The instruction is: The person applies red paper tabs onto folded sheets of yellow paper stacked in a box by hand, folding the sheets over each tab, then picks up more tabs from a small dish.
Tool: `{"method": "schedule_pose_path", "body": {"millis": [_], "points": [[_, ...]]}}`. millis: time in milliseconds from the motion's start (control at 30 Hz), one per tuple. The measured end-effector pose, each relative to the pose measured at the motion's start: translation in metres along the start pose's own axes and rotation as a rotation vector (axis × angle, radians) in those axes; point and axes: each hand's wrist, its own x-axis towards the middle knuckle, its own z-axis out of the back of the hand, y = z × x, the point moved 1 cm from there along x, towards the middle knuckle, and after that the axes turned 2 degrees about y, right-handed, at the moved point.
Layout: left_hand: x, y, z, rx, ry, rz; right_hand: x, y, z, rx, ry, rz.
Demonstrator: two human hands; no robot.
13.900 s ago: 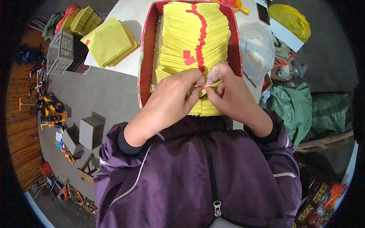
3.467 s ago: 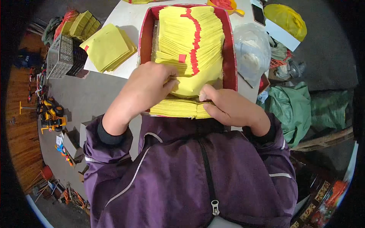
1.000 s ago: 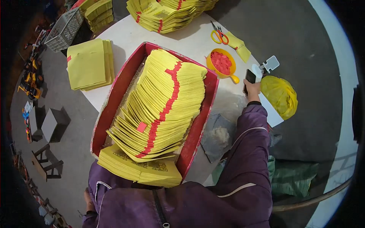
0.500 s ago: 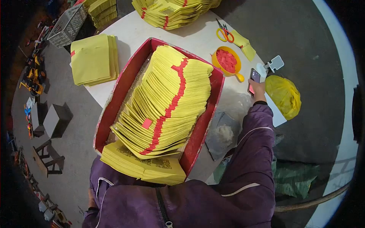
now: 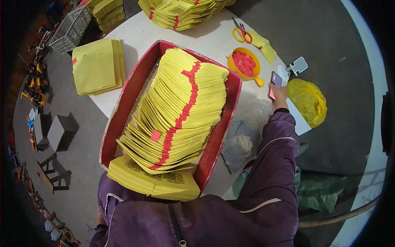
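Observation:
At the table's right edge my right hand [image 5: 280, 98] is closed around the lower part of a mobile phone [image 5: 275, 80] with a lit screen. My left hand does not show; that arm hangs low by my side. In front of me a red box [image 5: 108, 142] leans against my body, its inside packed with yellow paper sheets [image 5: 193, 99] in a dense row. Red paper strips [image 5: 179, 119] form a jagged line across them. One loose red slip [image 5: 156, 136] lies on the sheets. Nearest to me, a printed yellow stack [image 5: 164, 184] rests over the box's end.
On the white table [image 5: 135, 31] are a yellow stack [image 5: 98, 68], a bundled pile [image 5: 181, 15], orange-handled scissors [image 5: 242, 33] and a yellow ladle-like bowl [image 5: 256, 71] of red slips. A phone stand [image 5: 297, 65], a yellow bag [image 5: 306, 103] and a clear plastic bag [image 5: 247, 127] are at right.
The view has shifted slightly, so the box and table items appear a little further left. My right hand stays on the phone.

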Motion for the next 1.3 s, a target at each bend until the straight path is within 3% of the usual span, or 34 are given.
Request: {"method": "schedule_pose_path", "body": {"millis": [133,233,267,500,533,633,700,800,867,900,967,1133,1233,1300], "points": [[0.0,0.006,0.001,-0.031,-0.016,-0.005,0.001,0.004,0.0,-0.005,0.057,-0.024],[-0.004,-0.04,-0.026,-0.049,-0.024,-0.011,-0.011,0.008,0.008,-0.02,0.028,-0.024],[-0.008,-0.038,0.0,-0.057,-0.029,-0.011,-0.015,0.01,0.009,-0.028,0.016,-0.02],[0.003,-0.028,-0.017,-0.116,-0.068,-0.022,-0.003,-0.001,0.001,0.004,-0.023,-0.003],[0.0,0.015,0.011,-0.123,-0.067,-0.02,0.005,-0.006,0.0,0.059,0.005,0.007],[0.012,-0.025,-0.011,-0.142,-0.057,-0.018,0.024,-0.026,0.005,0.221,0.082,0.029],[0.042,-0.057,-0.018,-0.151,-0.046,-0.028,-0.018,-0.009,0.042,0.189,-0.055,0.241],[0.074,-0.125,-0.033,-0.126,-0.013,-0.039,-0.059,-0.005,0.088,0.202,-0.093,0.317],[0.066,-0.134,0.004,-0.044,0.024,-0.037,-0.121,-0.001,0.125,0.292,-0.044,0.419],[0.077,-0.151,0.002,-0.075,-0.026,-0.166,-0.157,0.001,0.136,0.284,-0.041,0.38],[0.069,-0.228,-0.006,-0.13,-0.077,-0.283,-0.233,0.002,0.155,0.272,0.0,0.493],[0.031,-0.346,-0.02,-0.214,0.029,-0.615,-0.382,-0.038,0.127,-0.066,-0.088,0.738],[0.019,-0.382,-0.03,-0.236,0.121,-0.727,-0.438,-0.057,0.094,-0.159,-0.112,0.714],[0.009,-0.397,-0.034,-0.262,0.195,-0.814,-0.466,-0.05,0.082,-0.22,-0.085,0.536]]}}
